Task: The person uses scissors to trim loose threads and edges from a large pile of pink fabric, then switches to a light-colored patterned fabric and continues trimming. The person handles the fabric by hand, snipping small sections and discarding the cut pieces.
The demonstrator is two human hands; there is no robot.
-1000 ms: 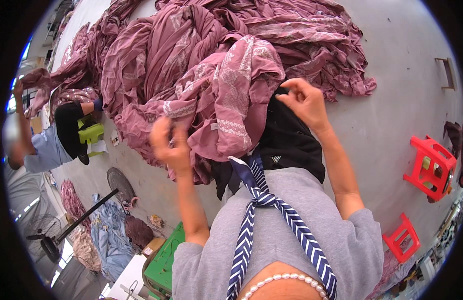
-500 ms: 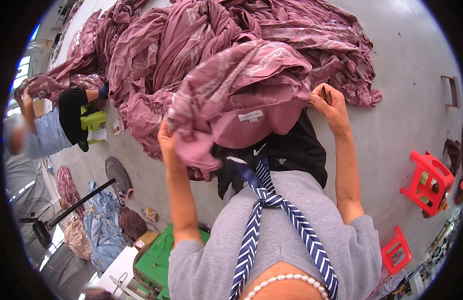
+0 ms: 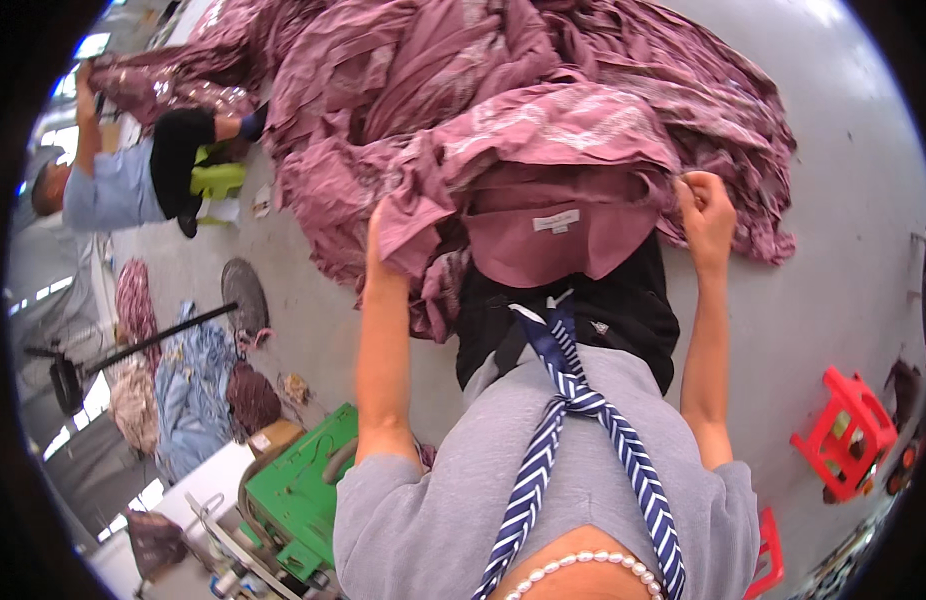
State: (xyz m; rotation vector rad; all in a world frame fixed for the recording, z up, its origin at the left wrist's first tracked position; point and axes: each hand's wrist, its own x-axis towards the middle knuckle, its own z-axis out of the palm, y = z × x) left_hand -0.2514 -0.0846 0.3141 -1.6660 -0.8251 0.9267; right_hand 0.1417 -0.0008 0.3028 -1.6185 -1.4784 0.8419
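Observation:
A dusty-pink garment [image 3: 593, 245] with whitish patterned bands is spread in front of me, its neck opening facing up and a small white label inside. My left hand [image 3: 380, 240] grips it at the left side; the cloth covers most of those fingers. At its right edge, my right hand [image 3: 707, 215] has its fingers curled in a pinch on the cloth. Whether anything else sits in that palm is hidden. Beyond the garment rises a big heap of the same pink cloth [image 3: 433, 70], which the garment's far side overlaps.
A person [image 3: 113, 185] in light blue sits at the left, handling the heap's end, beside a lime-green stool [image 3: 217, 180]. Lower left are a green machine table [image 3: 303, 480], a black pole [image 3: 163, 335] and blue cloth [image 3: 193, 400]. A red stool [image 3: 848, 430] stands right.
The garment's neck part has come down flatter and the label faces me more squarely. Both hands still hold its sides. My view has shifted, and the co-worker's arm is raised higher.

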